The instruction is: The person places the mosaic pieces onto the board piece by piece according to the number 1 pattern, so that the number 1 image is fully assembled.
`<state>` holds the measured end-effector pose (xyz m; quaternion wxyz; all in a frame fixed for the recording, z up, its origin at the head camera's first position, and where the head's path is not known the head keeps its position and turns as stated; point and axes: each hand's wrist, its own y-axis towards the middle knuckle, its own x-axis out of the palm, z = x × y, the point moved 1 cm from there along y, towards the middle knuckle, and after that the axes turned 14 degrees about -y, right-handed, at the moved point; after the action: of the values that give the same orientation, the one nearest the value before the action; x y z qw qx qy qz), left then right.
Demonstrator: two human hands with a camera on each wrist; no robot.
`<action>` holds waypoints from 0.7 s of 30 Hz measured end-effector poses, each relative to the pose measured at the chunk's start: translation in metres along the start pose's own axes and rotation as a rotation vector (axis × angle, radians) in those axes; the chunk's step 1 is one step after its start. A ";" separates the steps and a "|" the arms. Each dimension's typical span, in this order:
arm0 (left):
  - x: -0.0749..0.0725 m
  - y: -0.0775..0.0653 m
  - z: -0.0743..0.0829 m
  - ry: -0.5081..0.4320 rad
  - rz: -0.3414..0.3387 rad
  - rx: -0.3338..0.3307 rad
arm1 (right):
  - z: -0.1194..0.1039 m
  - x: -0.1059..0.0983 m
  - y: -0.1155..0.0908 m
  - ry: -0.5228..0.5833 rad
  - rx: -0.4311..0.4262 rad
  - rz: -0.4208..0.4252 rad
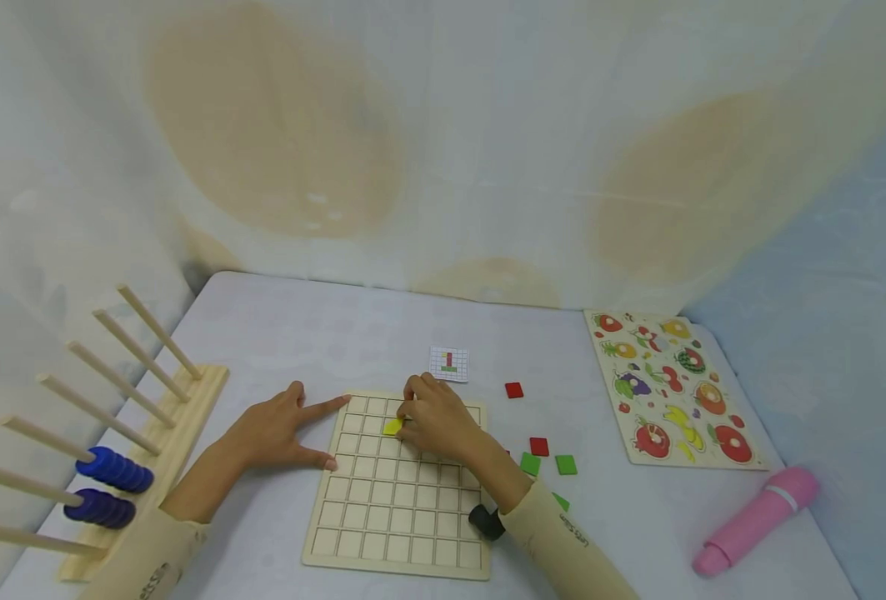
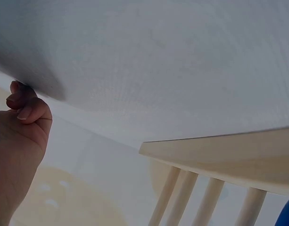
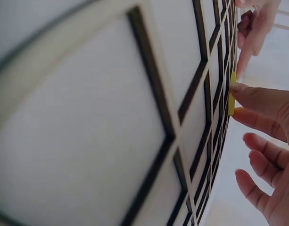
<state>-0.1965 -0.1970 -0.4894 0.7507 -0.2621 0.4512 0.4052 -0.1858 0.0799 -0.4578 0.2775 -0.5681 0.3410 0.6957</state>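
Observation:
A pale wooden board (image 1: 395, 546) with a grid of square recesses lies on the table. My right hand (image 1: 438, 423) reaches over its upper part and pinches a yellow square tile (image 1: 392, 427) between thumb and index finger. In the right wrist view the yellow tile (image 3: 232, 96) is at the grid surface, and the other fingers are bent loosely. Along the board's left edge, my left hand (image 1: 273, 429) touches with thumb and index finger spread apart. Its remaining fingers (image 2: 33, 110) are bent in the left wrist view.
Beyond the board lies a small pattern card (image 1: 448, 364). Red tiles (image 1: 514, 390) and green tiles (image 1: 566, 464) are scattered to the right. Farther right are a fruit puzzle board (image 1: 641, 400) and a pink microphone-shaped toy (image 1: 753, 523). A wooden peg rack (image 1: 187, 417) with blue beads (image 1: 115, 469) stands left.

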 end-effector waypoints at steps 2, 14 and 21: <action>-0.001 0.000 0.000 -0.002 -0.006 0.000 | 0.000 0.001 0.000 0.009 -0.002 0.012; 0.000 -0.001 -0.001 -0.024 -0.003 -0.006 | -0.005 0.004 0.001 -0.123 -0.001 0.005; 0.001 0.000 -0.001 -0.022 -0.017 -0.013 | 0.004 -0.007 -0.012 -0.033 0.022 0.014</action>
<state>-0.1968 -0.1978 -0.4909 0.7572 -0.2662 0.4382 0.4047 -0.1778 0.0909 -0.4525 0.2843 -0.5511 0.3480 0.7031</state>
